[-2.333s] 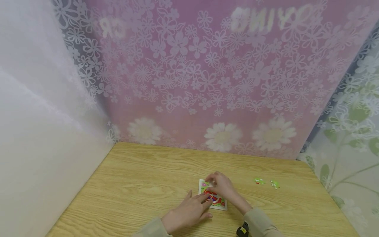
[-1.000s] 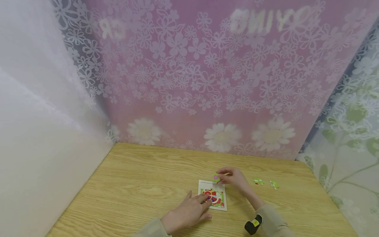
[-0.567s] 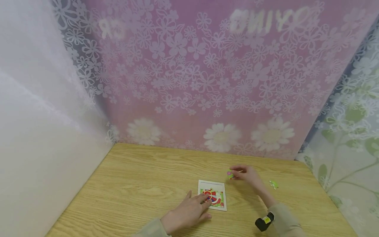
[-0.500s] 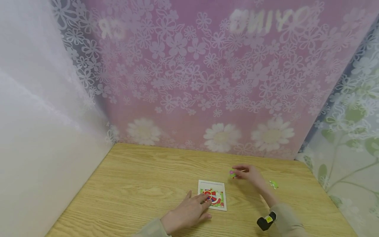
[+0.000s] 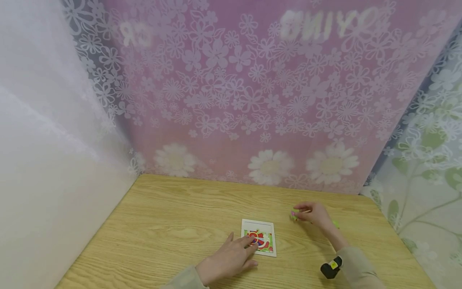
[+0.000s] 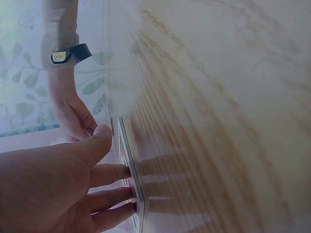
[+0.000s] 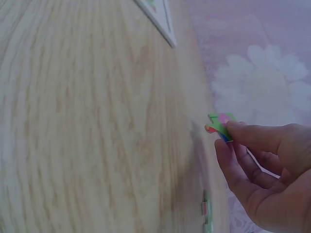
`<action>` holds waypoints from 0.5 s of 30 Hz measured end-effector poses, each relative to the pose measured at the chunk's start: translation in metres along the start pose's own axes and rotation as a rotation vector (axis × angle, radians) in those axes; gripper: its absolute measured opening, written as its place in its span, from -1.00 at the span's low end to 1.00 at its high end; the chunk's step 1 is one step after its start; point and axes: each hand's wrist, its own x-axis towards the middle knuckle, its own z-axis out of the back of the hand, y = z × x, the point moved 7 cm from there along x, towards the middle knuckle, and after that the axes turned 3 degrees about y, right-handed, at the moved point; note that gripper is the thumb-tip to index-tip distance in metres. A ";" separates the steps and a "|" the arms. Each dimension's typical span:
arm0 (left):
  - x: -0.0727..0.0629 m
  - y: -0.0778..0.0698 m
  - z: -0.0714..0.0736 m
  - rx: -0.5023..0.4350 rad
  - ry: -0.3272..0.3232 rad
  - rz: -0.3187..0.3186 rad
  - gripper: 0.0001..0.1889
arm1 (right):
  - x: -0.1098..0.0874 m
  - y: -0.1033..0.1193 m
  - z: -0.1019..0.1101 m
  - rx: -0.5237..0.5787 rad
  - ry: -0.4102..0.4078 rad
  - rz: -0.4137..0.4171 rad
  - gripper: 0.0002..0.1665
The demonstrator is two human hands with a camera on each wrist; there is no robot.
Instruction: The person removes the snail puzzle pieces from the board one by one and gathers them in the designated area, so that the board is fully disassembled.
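Between the thumb and fingers of my right hand (image 5: 315,214) is a green jigsaw puzzle piece (image 7: 221,125) with a pink patch and some red and blue, held just above the table. My left hand (image 5: 231,257) lies with its fingers extended, fingertips resting on the white-framed puzzle board (image 5: 250,221). The lower part of the board shows a red, blue and green picture, partly covered by those fingers; its upper strip is bare white. In the left wrist view, the fingertips touch the edge and face of the board (image 6: 132,160).
A loose green piece (image 5: 336,224) lies right of the board, mostly hidden by the right arm in the head view. Flat puzzle pieces (image 7: 206,211) show below the right hand. A flowered backdrop (image 5: 231,100) stands behind the wooden table (image 5: 173,216).
My right hand has lifted the green puzzle piece off the board's upper part and carried it rightward, toward the loose pieces. The left hand has stayed on the board.
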 end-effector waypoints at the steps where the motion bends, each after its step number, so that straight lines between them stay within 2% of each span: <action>1: 0.000 0.000 0.000 -0.001 0.001 0.000 -0.42 | 0.001 -0.001 0.000 -0.022 -0.007 0.009 -0.54; 8: 0.000 0.000 0.001 -0.003 0.004 -0.004 -0.42 | 0.006 -0.009 -0.002 -0.161 -0.044 0.009 -0.67; 15: 0.000 0.000 0.002 0.001 0.005 -0.003 -0.42 | 0.007 -0.006 -0.005 -0.248 -0.020 -0.016 -0.72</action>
